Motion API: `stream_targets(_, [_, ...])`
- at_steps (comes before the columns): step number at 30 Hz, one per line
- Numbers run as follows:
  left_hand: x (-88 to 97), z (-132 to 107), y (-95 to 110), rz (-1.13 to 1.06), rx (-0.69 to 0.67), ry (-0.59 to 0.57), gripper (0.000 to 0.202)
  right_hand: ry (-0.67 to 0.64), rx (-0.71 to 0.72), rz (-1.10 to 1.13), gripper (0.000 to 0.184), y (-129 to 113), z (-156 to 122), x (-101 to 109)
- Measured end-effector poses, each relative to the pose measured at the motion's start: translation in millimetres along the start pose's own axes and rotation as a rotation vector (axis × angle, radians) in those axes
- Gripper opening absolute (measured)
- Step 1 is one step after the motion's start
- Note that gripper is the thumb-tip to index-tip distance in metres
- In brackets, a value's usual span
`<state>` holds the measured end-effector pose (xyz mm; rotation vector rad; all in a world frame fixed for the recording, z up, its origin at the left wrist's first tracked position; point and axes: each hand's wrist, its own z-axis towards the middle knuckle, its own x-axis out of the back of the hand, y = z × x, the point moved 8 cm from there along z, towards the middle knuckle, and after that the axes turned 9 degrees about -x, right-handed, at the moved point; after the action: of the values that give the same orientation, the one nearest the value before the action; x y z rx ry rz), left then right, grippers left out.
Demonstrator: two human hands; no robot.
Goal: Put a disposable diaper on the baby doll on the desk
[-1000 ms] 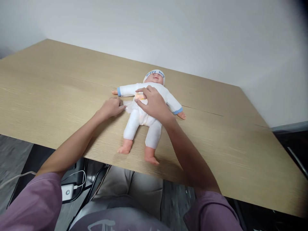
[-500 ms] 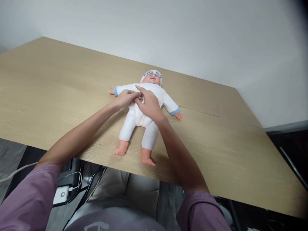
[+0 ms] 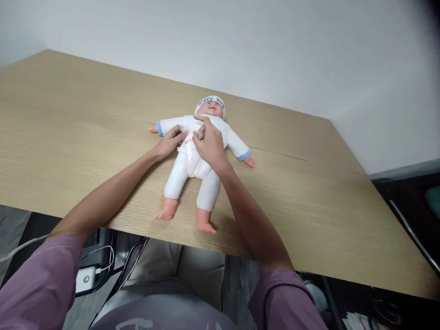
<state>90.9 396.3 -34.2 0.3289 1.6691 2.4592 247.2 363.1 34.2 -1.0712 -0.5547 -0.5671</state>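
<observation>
One doll [image 3: 222,128], its single cap [image 3: 210,100] lettered "Happy" and a second word beginning "Ba", lies face-up on one wooden table [image 3: 292,192]. My left hand [image 3: 172,141], fingers bunched, and right hand [image 3: 210,144], forefinger extended, meet its one white diaper [image 3: 193,160]; whether either grips, I cannot tell.

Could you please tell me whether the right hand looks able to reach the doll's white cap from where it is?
Probably yes: the right hand is at the torso of the doll, and no object appears to stand between it and the white cap.
</observation>
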Motion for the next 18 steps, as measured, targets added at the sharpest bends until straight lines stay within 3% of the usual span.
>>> stream_targets(4, [0.6, 2.7, -4.4, 0.036, -0.006, 0.083, 0.047, 0.062, 0.017, 0.01, 0.053, -8.0, 2.0, 10.9])
stream_targets(8, [16.0, -4.5, -3.1, 0.144, 0.083, 0.342, 0.034, 0.203, -0.011, 0.057, 0.048, -27.9, -6.5, 40.0])
stream_targets(10, [20.5, -17.0, 22.2, 0.24, 0.025, 0.425, 0.034, 0.239, 0.01, 0.078, 0.045, -44.9, -24.4, 56.3])
stream_targets(13, [12.6, -51.0, 84.1, 0.426, -0.163, 0.424, 0.036, 0.186, 0.052, 0.115, 0.035, -67.5, -68.1, 71.9])
stream_targets(16, [-7.2, -94.8, 127.4, 0.607, -0.238, 0.333, 0.031, 0.047, 0.047, 0.161, 0.022, -71.1, -117.5, 71.8])
stream_targets(18, [-24.9, -116.5, 133.2, 0.683, -0.246, 0.184, 0.027, -0.062, 0.022, 0.157, 0.017, -61.8, -143.6, 63.4])
